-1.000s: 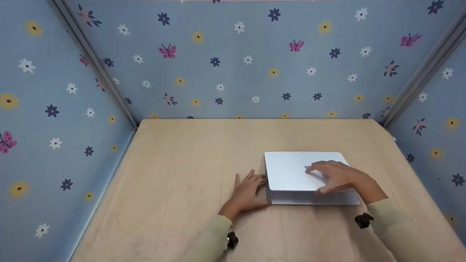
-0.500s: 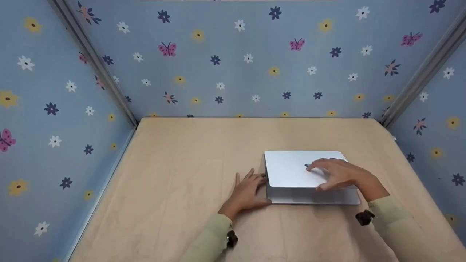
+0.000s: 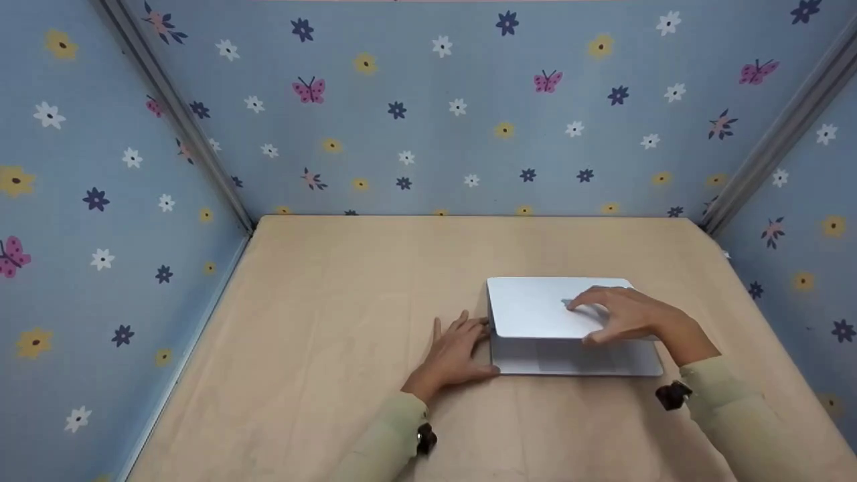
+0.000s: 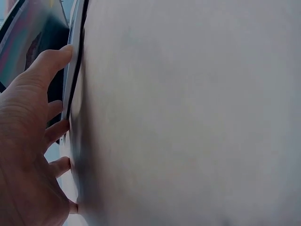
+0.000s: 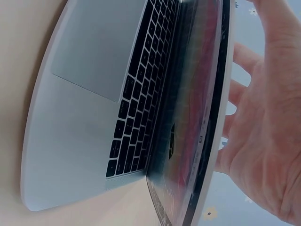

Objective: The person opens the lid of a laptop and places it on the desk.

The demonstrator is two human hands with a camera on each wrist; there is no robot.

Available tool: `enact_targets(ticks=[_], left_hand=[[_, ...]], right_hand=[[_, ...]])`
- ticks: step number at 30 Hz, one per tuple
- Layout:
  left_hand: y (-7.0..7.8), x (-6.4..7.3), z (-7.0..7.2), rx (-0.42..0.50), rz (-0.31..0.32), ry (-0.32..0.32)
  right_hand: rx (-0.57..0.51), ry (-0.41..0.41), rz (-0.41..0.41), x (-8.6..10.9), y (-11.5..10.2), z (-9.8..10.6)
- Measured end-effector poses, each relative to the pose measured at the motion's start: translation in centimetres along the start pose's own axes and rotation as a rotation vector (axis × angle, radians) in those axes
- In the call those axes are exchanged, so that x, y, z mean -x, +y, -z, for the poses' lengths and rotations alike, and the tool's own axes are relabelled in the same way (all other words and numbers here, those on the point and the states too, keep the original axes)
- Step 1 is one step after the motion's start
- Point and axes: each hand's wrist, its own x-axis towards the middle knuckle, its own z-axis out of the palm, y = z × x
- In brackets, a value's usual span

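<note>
A silver laptop (image 3: 535,304) lies on the table with its lid partly raised over the base (image 3: 569,361). My right hand (image 3: 626,314) holds the lid, fingers curved over its outer face near the logo and thumb at the front edge. The right wrist view shows the fingers behind the raised lid, above the black keyboard (image 5: 136,117) and trackpad (image 5: 99,52); the thumb tip is out of frame there. My left hand (image 3: 452,355) rests at the base's left side, thumb (image 4: 56,56) on the front corner edge, fingers spread along the side and table.
The pale wood-coloured table top (image 3: 335,301) spreads out to the left of the laptop. A blue wall (image 3: 428,134) with flowers and butterflies stands behind, and similar panels flank both sides. Dark wrist devices (image 3: 673,395) sit at the sleeves.
The laptop lid's front edge has risen, widening the gap above the base. My right hand has moved slightly up and back with it; the left hand has stayed in place.
</note>
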Motion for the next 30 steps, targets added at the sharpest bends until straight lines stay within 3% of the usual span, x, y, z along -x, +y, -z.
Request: enact_targets(ticks=[9, 19, 30], left_hand=[[0.1, -0.1, 0.2, 0.000, 0.002, -0.028], [0.3, 0.0, 0.3, -0.097, -0.011, -0.044], [0.3, -0.1, 0.4, -0.080, -0.016, -0.041]], right_hand=[[-0.005, -0.011, -0.017, -0.2, -0.1, 0.3], [-0.005, -0.012, -0.038, -0.2, -0.2, 0.2], [-0.047, -0.007, -0.057, -0.3, -0.4, 1.1]])
